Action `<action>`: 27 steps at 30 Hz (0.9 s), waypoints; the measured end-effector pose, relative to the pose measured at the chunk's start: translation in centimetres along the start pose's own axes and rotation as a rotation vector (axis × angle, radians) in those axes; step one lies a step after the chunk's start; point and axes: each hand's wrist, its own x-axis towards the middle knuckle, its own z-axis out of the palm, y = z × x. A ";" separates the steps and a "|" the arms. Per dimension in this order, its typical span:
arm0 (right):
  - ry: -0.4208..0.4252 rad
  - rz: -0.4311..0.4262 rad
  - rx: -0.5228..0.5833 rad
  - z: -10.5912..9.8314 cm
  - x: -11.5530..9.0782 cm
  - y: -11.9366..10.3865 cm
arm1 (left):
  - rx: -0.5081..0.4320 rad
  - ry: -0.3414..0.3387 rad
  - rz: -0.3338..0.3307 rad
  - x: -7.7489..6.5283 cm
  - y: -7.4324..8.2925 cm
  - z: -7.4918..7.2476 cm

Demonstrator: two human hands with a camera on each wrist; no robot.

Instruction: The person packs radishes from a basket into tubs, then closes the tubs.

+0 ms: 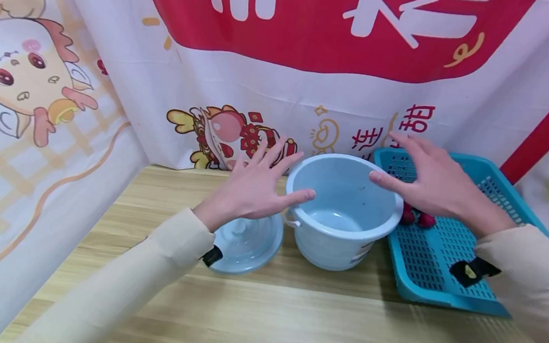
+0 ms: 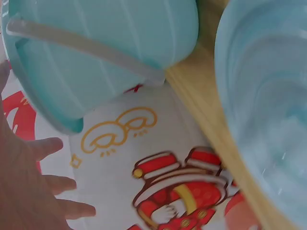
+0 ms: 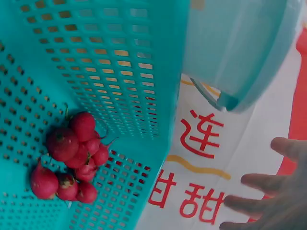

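Note:
A light blue plastic bucket (image 1: pixel 331 247) stands upright on the wooden table, its inside bare except for a few tiny dark specks. To its left, my left hand (image 1: pixel 258 189) hovers with fingers spread, thumb near the rim. My right hand (image 1: pixel 433 180) is held above the right side of the bucket and the basket, fingers extended, holding nothing. A matching blue lid (image 1: pixel 248 245) lies on the table below my left wrist. Several red radishes (image 3: pixel 76 155) sit clustered in one corner of the teal basket (image 1: pixel 406 286); my right hand mostly hides them in the head view.
A white cloth (image 1: pixel 271 95) with red and cartoon prints hangs behind the table, and another printed cloth (image 1: pixel 58 174) hangs at left. The wooden table (image 1: pixel 242 321) extends in front of the bucket. A pale handle (image 2: pixel 86 45) runs along the bucket's side.

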 end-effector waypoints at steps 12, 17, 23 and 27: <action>0.110 0.048 0.522 1.5 0.9 6.1 | -0.605 0.121 0.075 0.2 0.0 3.6; 0.011 0.115 0.574 2.9 1.7 9.4 | -0.772 0.170 0.101 0.8 0.5 5.0; -0.108 0.168 0.619 4.4 2.4 11.7 | -0.860 0.193 0.116 1.1 0.7 6.1; -0.176 0.187 0.626 5.0 2.5 12.7 | -0.894 0.178 0.115 1.3 0.9 6.4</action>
